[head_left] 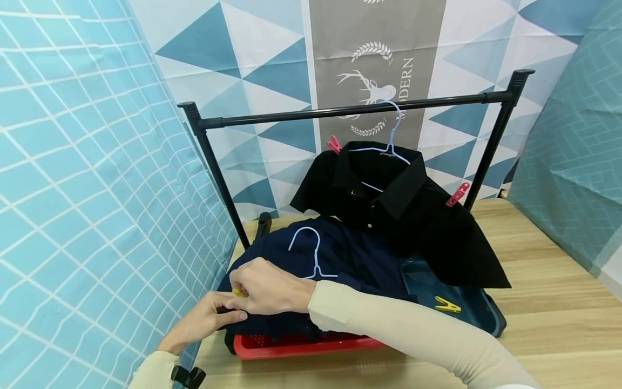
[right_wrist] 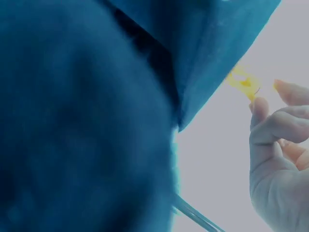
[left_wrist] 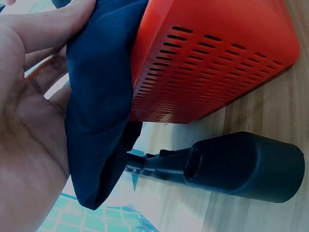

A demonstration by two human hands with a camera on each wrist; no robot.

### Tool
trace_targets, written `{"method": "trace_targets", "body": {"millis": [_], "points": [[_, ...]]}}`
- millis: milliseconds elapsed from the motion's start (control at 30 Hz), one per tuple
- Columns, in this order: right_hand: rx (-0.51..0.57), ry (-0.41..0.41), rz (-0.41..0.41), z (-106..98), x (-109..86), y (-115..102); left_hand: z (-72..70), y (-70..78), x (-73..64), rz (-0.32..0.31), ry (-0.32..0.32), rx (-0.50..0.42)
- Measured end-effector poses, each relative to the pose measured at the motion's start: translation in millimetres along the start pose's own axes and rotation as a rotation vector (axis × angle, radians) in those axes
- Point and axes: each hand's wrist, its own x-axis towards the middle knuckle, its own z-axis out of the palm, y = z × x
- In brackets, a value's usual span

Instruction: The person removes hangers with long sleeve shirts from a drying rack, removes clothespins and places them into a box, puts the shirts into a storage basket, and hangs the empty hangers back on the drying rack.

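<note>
My right hand (head_left: 272, 289) pinches a yellow clothespin (right_wrist: 244, 82) by its handles, with the clip's other end at the edge of a navy garment (right_wrist: 212, 53). Next to it, my left hand (head_left: 206, 319) holds that garment's edge between thumb and fingers; in the left wrist view a fold of the navy cloth (left_wrist: 101, 96) hangs across the palm. A pale blue hanger (head_left: 317, 251) lies with its hook out over the garment, its lower part hidden by cloth and my right hand. Beneath the garment stands a red perforated basket (left_wrist: 217, 58).
A black rack (head_left: 311, 114) spans the table behind. From its bar hangs a black short-sleeved shirt (head_left: 384, 210) on a blue hanger, with a red clothespin (head_left: 457, 194) at one shoulder and another (head_left: 333, 144) opposite. A dark tray (head_left: 478, 310) at right holds a yellow clothespin (head_left: 447, 305).
</note>
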Motion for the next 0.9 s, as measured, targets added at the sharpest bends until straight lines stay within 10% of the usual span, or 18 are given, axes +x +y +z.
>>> {"method": "trace_targets", "body": {"millis": [400,900], "points": [[0.185,-0.047,0.159,-34,-20.5,6,1.5,-1.5,-1.6,-0.048,0.034,0.045],[0.154,-0.004,0.278,-69,-56.2,24,0.2,-3.5,0.1,0.006,0.03,0.034]]}}
